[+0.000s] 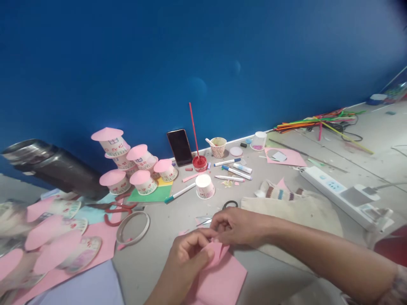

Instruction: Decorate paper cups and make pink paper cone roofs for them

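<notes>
the raised corner of a pink paper sheet (pixel 222 277) is pinched between the curled fingers of the left hand (pixel 190 254) and the right hand (pixel 237 226), which are pressed together over it, apparently so that the bent edge is kept from springing flat. the rest of the sheet is laid flat on the table (pixel 152 262) at 6 o'clock from the hands. a tape ring (pixel 143 238) at 9 o'clock, small scissors (pixel 223 206) at 12 o'clock and an upturned cup (pixel 205 186) beyond them are set within easy reach.

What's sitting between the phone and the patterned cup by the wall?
A red pot with a red stick standing in it, shown in the head view.
</notes>
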`<state>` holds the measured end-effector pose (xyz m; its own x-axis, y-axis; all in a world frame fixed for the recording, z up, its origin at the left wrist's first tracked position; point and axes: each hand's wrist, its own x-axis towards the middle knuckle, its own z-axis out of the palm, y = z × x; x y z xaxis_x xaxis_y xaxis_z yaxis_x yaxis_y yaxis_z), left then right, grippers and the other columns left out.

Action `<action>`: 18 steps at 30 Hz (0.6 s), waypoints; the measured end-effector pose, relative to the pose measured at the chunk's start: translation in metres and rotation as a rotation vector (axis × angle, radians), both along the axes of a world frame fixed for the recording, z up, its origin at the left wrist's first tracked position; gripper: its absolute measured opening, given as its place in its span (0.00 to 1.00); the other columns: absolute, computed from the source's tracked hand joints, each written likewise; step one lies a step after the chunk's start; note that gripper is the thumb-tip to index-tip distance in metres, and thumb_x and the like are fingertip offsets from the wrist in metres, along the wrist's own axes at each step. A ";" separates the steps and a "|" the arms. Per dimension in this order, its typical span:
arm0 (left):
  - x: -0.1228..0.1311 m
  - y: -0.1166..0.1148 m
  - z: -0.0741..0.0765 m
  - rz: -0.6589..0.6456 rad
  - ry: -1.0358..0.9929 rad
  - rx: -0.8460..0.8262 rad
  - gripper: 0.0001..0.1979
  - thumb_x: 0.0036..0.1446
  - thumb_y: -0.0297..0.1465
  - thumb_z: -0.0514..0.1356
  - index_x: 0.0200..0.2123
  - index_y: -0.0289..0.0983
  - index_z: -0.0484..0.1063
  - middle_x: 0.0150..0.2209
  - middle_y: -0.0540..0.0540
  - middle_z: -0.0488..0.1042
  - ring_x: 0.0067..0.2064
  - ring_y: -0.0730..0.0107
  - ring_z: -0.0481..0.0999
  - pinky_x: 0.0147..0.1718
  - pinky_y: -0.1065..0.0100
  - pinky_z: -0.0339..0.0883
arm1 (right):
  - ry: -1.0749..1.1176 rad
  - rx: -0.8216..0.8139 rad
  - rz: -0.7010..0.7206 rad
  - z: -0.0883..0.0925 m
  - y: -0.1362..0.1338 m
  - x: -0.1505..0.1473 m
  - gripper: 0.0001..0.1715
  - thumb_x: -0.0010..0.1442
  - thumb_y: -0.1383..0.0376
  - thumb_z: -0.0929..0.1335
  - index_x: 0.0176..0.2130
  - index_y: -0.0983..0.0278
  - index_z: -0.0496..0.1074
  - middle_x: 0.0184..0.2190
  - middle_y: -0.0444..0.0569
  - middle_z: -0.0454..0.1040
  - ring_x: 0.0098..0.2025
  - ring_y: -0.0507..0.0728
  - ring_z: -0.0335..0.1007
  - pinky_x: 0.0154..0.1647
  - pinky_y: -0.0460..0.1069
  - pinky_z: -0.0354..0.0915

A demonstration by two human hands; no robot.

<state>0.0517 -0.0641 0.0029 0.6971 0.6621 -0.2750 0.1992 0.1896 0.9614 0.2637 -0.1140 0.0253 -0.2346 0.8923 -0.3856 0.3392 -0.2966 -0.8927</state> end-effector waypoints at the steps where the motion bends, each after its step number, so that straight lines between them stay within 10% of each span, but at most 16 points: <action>1: 0.001 0.001 0.001 0.014 -0.008 -0.030 0.15 0.51 0.39 0.70 0.21 0.37 0.72 0.48 0.37 0.81 0.48 0.49 0.78 0.52 0.56 0.65 | -0.061 0.043 -0.040 0.000 0.001 0.001 0.09 0.56 0.62 0.74 0.38 0.63 0.80 0.27 0.41 0.76 0.28 0.50 0.67 0.25 0.43 0.58; 11: -0.001 0.010 0.012 0.253 -0.012 -0.194 0.19 0.46 0.42 0.74 0.19 0.36 0.71 0.49 0.37 0.80 0.49 0.50 0.78 0.46 0.61 0.71 | -0.723 0.426 -0.718 -0.017 0.029 0.106 0.13 0.65 0.63 0.63 0.39 0.63 0.76 0.40 0.52 0.79 0.39 0.59 0.73 0.44 0.53 0.65; 18: -0.009 0.021 0.011 0.254 0.054 -0.115 0.21 0.49 0.46 0.72 0.21 0.38 0.71 0.52 0.38 0.81 0.51 0.47 0.79 0.49 0.55 0.73 | -0.907 0.396 -0.697 -0.041 0.037 0.136 0.17 0.63 0.57 0.69 0.44 0.64 0.80 0.45 0.58 0.75 0.49 0.66 0.72 0.50 0.56 0.65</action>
